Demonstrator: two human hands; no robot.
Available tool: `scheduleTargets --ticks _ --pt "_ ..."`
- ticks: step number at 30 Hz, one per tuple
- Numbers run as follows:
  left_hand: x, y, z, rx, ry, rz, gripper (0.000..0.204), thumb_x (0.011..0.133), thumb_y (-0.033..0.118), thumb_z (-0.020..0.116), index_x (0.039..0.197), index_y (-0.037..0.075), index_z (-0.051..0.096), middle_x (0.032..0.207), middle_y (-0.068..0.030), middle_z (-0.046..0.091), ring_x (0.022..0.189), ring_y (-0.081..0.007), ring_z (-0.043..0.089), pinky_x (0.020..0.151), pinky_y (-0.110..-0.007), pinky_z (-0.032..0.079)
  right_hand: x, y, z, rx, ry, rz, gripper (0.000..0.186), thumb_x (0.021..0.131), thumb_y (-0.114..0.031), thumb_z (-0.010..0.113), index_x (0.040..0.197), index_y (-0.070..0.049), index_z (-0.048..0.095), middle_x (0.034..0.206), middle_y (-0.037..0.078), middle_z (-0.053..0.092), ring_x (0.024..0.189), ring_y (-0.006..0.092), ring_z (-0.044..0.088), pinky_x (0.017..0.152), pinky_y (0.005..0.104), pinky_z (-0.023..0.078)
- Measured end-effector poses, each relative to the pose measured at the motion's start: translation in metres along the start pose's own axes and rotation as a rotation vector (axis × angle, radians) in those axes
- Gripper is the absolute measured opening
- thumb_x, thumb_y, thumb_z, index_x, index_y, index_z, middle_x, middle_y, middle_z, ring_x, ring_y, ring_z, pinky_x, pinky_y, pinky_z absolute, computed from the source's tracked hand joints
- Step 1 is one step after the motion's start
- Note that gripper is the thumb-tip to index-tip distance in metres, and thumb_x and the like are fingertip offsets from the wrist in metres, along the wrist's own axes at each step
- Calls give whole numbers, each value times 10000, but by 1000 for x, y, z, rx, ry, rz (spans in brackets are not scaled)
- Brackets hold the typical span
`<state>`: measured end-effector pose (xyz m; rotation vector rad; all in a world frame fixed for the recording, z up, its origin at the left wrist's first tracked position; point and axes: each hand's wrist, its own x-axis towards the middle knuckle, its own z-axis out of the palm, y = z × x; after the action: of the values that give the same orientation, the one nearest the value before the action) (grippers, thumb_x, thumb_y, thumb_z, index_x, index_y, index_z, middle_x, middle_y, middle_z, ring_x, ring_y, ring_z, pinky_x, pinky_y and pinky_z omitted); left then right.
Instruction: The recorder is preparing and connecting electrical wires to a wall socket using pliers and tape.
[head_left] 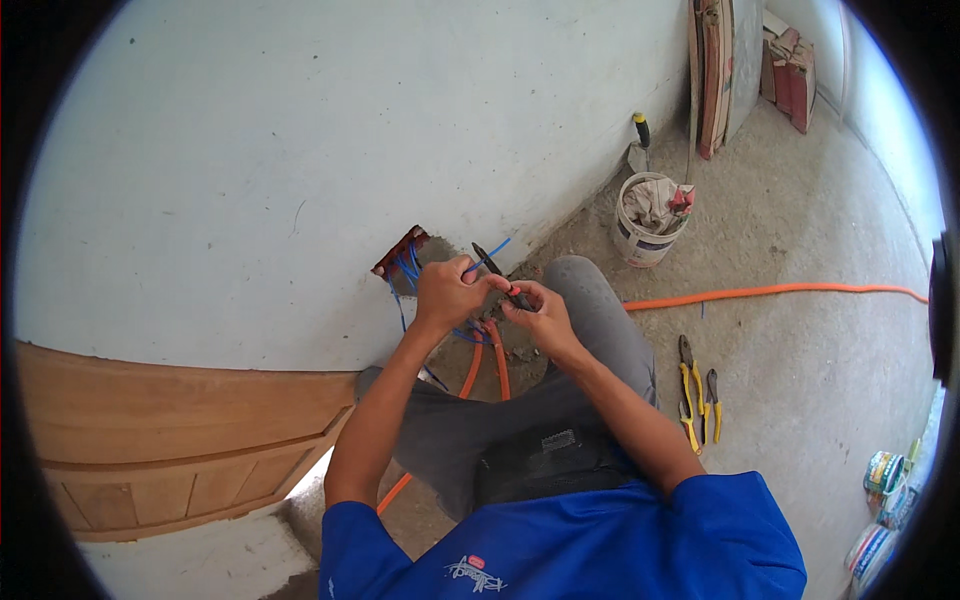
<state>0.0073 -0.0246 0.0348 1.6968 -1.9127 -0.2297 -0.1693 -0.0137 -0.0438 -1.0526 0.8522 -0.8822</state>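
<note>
My left hand (447,297) is closed on a blue electrical wire (494,252), whose free end sticks out to the upper right. In my right hand (543,320) is a slim black tool (484,258) with a red part, perhaps a utility knife. The tool's dark front end crosses the wire beside my left fingers; whether it touches the wire is unclear. More blue wires (407,267) come from a rough wall opening (399,251) just left of my left hand. Below the hands, the ends of orange conduits (488,332) have blue wires at them.
Yellow-handled pliers (691,384) and other yellow-handled hand tools (712,406) lie on the concrete floor to my right. Beyond them runs an orange conduit (780,290). A white bucket (642,240) with a trowel (640,145) stands by the wall. A wooden door (180,440) is at left.
</note>
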Motion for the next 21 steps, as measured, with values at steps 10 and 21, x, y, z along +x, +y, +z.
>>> scheduleTargets --ticks 10,21 --pt "-1 -8 18 6 -94 -47 661 643 590 826 578 32 477 538 -131 473 490 -237 408 485 -392 356 -9 11 -16 17 -220 56 485 917 -387 622 1256 -48 547 1108 128 600 919 227 620 867 377 460" --pt "-13 -18 20 -479 119 -84 150 953 163 525 921 21 561 778 4 476 699 -92 431 608 -256 366 -109 118 -213 -1214 560 490 686 754 -536 644 1261 -80 569 1217 208 564 1169 356 513 953 574 342"
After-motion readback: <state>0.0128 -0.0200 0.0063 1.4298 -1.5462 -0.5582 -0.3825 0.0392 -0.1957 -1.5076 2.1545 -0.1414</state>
